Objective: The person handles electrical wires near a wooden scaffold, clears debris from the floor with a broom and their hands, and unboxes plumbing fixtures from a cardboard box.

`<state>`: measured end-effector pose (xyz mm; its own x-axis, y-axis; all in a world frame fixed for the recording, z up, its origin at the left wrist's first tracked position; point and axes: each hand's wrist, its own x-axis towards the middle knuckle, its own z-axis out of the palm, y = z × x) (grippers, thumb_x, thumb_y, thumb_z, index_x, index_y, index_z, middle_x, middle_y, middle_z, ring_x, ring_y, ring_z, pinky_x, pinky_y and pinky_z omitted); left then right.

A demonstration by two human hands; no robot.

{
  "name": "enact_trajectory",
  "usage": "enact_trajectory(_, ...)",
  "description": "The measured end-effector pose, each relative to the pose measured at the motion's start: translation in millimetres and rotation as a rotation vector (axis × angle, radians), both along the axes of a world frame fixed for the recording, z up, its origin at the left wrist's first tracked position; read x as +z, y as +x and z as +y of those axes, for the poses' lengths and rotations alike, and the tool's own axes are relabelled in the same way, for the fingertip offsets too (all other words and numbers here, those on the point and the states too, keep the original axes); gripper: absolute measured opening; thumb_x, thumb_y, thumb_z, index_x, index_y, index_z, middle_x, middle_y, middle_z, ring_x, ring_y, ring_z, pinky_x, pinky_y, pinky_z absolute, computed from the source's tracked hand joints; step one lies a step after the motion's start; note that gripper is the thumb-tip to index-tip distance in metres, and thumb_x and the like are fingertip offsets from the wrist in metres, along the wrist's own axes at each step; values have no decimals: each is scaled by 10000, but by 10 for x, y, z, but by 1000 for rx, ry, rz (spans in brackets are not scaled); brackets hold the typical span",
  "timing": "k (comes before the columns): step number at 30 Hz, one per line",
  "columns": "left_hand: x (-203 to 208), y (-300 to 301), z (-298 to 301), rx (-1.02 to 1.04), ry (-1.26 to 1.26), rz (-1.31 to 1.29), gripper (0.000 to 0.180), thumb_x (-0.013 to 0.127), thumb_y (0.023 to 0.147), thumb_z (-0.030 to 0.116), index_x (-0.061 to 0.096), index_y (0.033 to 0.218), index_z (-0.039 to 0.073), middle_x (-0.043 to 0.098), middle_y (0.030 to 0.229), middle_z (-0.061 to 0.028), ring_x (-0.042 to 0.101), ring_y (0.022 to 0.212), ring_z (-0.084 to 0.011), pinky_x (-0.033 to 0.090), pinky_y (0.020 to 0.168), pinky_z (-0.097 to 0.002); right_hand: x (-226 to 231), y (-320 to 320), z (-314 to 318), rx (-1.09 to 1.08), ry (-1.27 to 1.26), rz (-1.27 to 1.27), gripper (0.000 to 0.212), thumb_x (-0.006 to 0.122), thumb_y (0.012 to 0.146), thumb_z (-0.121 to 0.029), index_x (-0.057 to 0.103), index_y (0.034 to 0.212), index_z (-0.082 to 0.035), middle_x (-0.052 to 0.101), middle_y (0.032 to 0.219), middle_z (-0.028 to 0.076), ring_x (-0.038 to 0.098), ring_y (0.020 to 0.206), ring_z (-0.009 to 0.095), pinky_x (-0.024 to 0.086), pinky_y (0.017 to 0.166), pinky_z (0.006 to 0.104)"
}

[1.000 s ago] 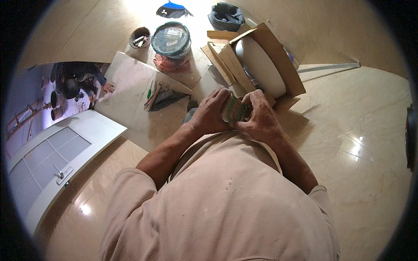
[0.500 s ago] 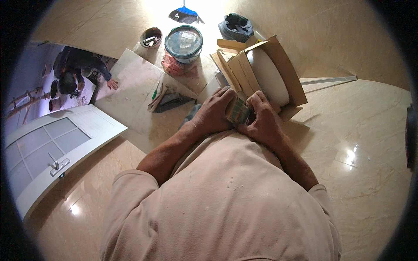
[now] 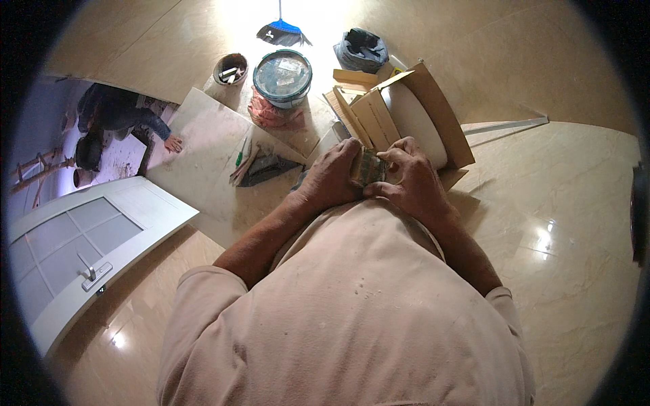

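Bundle [image 3: 367, 167], small and greenish, sits pinched between both hands, the left hand [image 3: 332, 177] wrapped around its near side and the right hand [image 3: 409, 177] curled over its far side, just in front of an open box [image 3: 433, 111] on the floor [image 3: 575, 189], bucket [image 3: 282, 76] beyond.

1. The scene is bright overall, with strong light coming in from the top centre, where the floor [image 3: 298, 17] is blown out to near white around the blue broom [image 3: 281, 30].
2. Small glare spots shine on the polished floor at lower left and at right.
3. Soft shadows fall toward the viewer beside the open cardboard box [image 3: 413, 111].
4. Fisheye distortion bends the white door [image 3: 81, 250]; the corners are black.
5. Focus is fairly sharp at centre and softer near the rim.
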<state>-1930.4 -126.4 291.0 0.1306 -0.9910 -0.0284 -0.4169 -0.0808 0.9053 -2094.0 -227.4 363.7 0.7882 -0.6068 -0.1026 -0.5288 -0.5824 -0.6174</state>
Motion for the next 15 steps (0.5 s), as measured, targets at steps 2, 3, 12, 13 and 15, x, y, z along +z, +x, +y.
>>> enact_trajectory(2,-18,15,-43,20,-21,-60,658,902,633,347,476,1031,42,594,989,-213,590,954,-429,483,806,-513,97,101,-42,18,-43,142,509,937,597,-272,641,910,-1,575,929,93,602,815,195,508,712,344)
enact_trajectory(3,-27,20,-49,37,-63,-77,658,904,629,339,479,1032,40,599,975,-207,601,939,-419,490,799,-502,121,141,-71,27,-66,213,517,942,590,-288,635,892,-3,573,912,89,601,820,195,503,710,346)
enact_trajectory(12,-72,135,-104,25,-1,161,567,861,632,214,501,1020,12,579,978,-208,607,927,-409,479,785,-463,-192,208,-177,143,82,-215,471,920,656,-229,539,851,-34,514,827,84,539,714,206,455,650,378)
enact_trajectory(13,-70,150,-116,27,-35,176,557,860,631,208,506,1015,13,581,961,-206,611,916,-405,481,780,-460,-175,221,-168,130,88,-189,457,913,664,-214,538,854,-34,521,833,87,546,728,215,459,661,381)
enact_trajectory(15,-96,196,-127,33,-46,193,550,865,632,209,517,1009,11,588,933,-199,623,900,-381,487,777,-449,-124,274,-156,108,100,-139,429,897,680,-183,537,859,-34,534,845,95,559,755,234,466,685,385)
